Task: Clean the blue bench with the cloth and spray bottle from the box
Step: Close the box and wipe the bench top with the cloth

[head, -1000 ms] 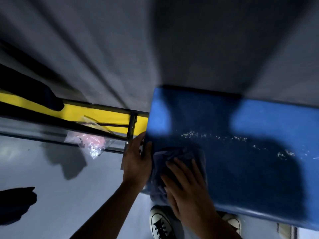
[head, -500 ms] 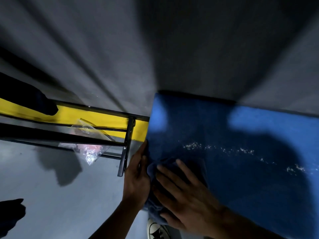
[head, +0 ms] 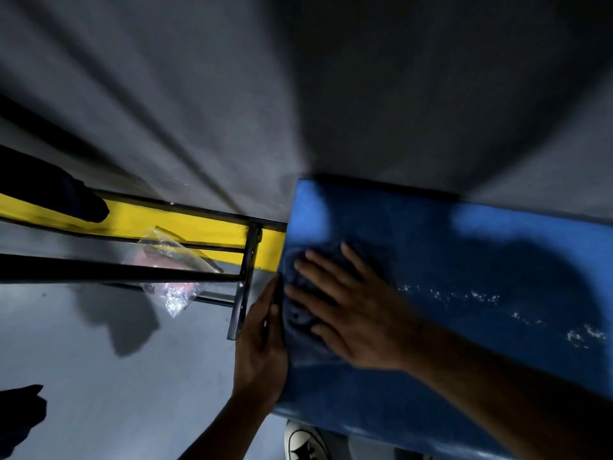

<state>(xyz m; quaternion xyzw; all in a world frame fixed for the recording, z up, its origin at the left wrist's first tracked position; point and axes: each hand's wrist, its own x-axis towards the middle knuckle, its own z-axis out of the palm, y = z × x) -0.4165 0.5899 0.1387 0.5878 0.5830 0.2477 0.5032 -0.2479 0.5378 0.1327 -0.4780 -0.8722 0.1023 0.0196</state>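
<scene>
Two bare hands at work, head view: right hand [head: 360, 313] flat, fingers spread, pressing crumpled dark blue cloth [head: 303, 313] onto padded blue bench [head: 464, 260]; left hand [head: 262, 346] open against bench's end edge beside it. Risk: cloth bunching under palm, skipping white specks [head: 464, 297] rightward, or sliding off edge. Spray bottle unseen.

Blue worktop [head: 464, 260], padded top flecked with white specks right of the cloth, dark blue cloth [head: 298, 313] crumpled flat at its left end
</scene>
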